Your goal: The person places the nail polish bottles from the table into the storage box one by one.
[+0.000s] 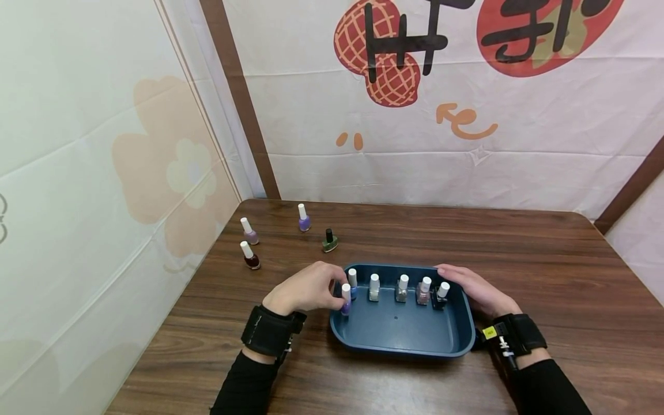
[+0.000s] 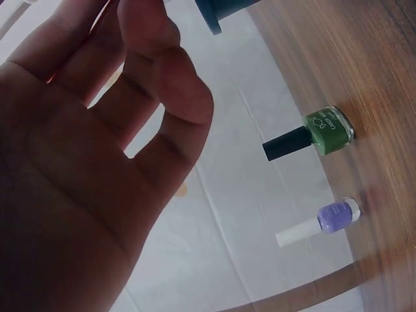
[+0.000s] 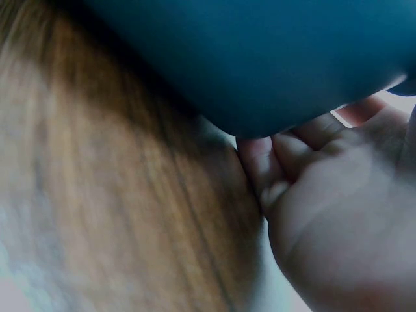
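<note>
My left hand point(image 1: 310, 288) pinches the white cap of a purple nail polish bottle point(image 1: 346, 298) at the left end of a blue tray point(image 1: 399, 337); the left wrist view leaves that bottle out of sight. Just behind it in the tray stands a blue nail polish bottle point(image 1: 353, 282). Along the tray's back side are a clear bottle point(image 1: 374, 288), a glittery one point(image 1: 402, 289), a pinkish one point(image 1: 423, 292) and a black one point(image 1: 440, 295). My right hand point(image 1: 479, 290) rests at the tray's back right corner, its fingers point(image 3: 260, 159) touching the outer wall.
On the wooden table point(image 1: 544, 271), beyond the left hand, stand a green bottle with a black cap point(image 1: 329, 242), a violet one point(image 1: 304, 222), a mauve one point(image 1: 251, 234) and a dark red one point(image 1: 251, 259). White printed cloth point(image 1: 290, 104) hangs behind and at the left.
</note>
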A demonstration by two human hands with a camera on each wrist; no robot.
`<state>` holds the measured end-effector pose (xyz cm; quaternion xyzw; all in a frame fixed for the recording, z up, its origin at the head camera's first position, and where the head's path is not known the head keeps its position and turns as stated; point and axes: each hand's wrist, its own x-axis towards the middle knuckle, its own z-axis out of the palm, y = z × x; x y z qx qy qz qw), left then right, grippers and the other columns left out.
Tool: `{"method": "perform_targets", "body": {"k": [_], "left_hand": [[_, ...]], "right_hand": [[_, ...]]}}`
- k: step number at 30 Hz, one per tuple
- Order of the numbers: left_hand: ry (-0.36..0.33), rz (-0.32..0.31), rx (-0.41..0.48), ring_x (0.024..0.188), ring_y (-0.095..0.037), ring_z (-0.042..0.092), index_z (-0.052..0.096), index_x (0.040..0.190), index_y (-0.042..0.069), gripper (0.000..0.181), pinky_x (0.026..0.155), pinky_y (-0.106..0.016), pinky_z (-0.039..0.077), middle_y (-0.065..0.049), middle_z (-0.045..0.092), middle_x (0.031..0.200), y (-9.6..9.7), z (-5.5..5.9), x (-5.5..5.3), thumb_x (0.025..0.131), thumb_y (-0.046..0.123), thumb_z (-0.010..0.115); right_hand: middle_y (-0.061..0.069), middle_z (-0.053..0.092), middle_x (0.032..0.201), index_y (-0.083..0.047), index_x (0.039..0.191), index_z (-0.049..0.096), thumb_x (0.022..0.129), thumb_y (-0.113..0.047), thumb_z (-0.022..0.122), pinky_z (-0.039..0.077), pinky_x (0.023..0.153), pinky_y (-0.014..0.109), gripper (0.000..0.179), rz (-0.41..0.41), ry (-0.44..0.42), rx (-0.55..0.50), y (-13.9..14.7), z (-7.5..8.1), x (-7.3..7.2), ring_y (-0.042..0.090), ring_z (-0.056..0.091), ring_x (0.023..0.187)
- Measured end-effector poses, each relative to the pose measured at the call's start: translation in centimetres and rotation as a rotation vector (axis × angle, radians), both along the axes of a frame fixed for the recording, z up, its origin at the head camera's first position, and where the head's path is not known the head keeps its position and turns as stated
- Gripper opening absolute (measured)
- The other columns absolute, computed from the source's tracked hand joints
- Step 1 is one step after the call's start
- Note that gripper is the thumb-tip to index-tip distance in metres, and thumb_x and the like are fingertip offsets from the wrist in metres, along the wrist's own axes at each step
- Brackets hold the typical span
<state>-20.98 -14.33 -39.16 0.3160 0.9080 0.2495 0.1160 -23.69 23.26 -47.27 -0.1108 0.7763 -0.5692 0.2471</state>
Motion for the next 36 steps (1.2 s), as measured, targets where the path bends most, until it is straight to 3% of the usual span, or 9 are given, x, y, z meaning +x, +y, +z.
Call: {"method": "perform_targets", "body": {"k": [16,23,36], "left_hand": [[-0.032,-0.046,-0.063,0.058,-0.005,0.046,0.067,0.077,0.02,0.008,0.051,-0.02,0.036,0.007,0.054,0.072,0.31,-0.61,-0.2,0.081,0.018,0.074],[-0.038,-0.047,-0.091,0.057,-0.004,0.045,0.064,0.073,0.021,0.012,0.051,-0.019,0.035,0.01,0.05,0.068,0.47,-0.65,-0.11,0.08,0.018,0.073],[-0.075,-0.034,-0.119,0.063,-0.006,0.048,0.069,0.079,0.019,0.006,0.055,-0.02,0.039,0.009,0.056,0.074,0.63,-0.64,-0.06,0.08,0.017,0.074]], "right_hand": [[0.022,0.046,0.142,-0.002,0.144,0.039,0.1,-0.049,0.041,0.045,0.102,0.046,0.065,-0.03,0.008,0.032,-0.09,-0.18,-0.02,0.029,0.047,0.125],[0.023,0.043,0.144,-0.001,0.145,0.037,0.1,-0.05,0.041,0.044,0.103,0.048,0.066,-0.041,0.002,0.033,-0.09,-0.33,-0.03,0.032,0.044,0.129],[0.022,0.046,0.141,-0.001,0.144,0.039,0.1,-0.049,0.041,0.046,0.101,0.045,0.065,-0.029,0.01,0.021,-0.1,-0.25,0.01,0.028,0.047,0.125]]}}
